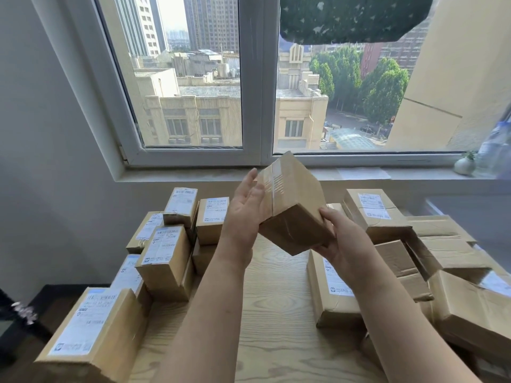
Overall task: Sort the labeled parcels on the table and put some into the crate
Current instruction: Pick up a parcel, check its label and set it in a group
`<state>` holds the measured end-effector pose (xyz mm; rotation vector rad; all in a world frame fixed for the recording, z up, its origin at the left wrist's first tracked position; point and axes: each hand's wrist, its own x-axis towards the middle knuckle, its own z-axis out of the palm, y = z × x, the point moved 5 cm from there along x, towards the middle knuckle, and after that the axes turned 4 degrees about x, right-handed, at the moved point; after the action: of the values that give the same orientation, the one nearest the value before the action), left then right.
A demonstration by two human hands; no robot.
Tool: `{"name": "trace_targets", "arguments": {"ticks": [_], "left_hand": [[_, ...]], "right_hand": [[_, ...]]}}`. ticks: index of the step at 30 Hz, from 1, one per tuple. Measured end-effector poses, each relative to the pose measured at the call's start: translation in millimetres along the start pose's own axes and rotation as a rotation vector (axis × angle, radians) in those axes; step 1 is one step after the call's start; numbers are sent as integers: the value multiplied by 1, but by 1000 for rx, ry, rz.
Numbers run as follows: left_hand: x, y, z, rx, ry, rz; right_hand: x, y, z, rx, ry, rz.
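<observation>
While both hands are holding one brown parcel (pixel 293 205) up above the worktop (pixel 276 299), it's tilting, one corner pointing down and the taped face turned leftward. Now the left hand (pixel 246 208) is pressing flat against that taped side, fingers (pixel 250 179) straight and close together. And the right hand (pixel 338 236) is gripping the lower right end, thumb lying on the near face, its fingers seemingly curling round behind, though they're mostly hidden. Over on the left, labelled parcels (pixel 166 250) are sitting stacked on the worktop, with more boxes (pixel 442 258) lying heaped on the right, below the window (pixel 249 78).
</observation>
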<state>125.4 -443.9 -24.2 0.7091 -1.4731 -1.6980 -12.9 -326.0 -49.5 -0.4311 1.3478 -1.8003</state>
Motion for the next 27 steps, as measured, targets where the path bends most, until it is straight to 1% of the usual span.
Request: {"name": "trace_targets", "arguments": {"ticks": [2,4,6,9,10,12,14,16,20,27], "left_hand": [[1,-6,-6,-6,65,-27],[3,-15,-10,-87,61,-93],[3,-20,-9,-194,-7,-190],[-6,-23,-3,-279,-134,-308],[-8,-25,-1,-308,-173,-326],[-9,-29,0,-320,-212,-343],[-8,-31,-1,-280,-200,-328],[-6,-33,-3,-238,-169,-304],[0,-35,-1,-125,-192,-211],[1,-28,2,-52,-219,-161]], "right_hand": [[0,0,1,42,-20,17],[0,1,1,49,-46,25],[0,2,2,66,-81,30],[-2,2,5,105,-171,48],[-3,3,7,96,-198,58],[-3,6,7,24,-176,58],[-3,6,8,-85,-115,38],[-5,2,10,-154,-102,22],[-12,-2,22,-273,-225,-48],[-16,-6,23,-231,-204,-101]]}}
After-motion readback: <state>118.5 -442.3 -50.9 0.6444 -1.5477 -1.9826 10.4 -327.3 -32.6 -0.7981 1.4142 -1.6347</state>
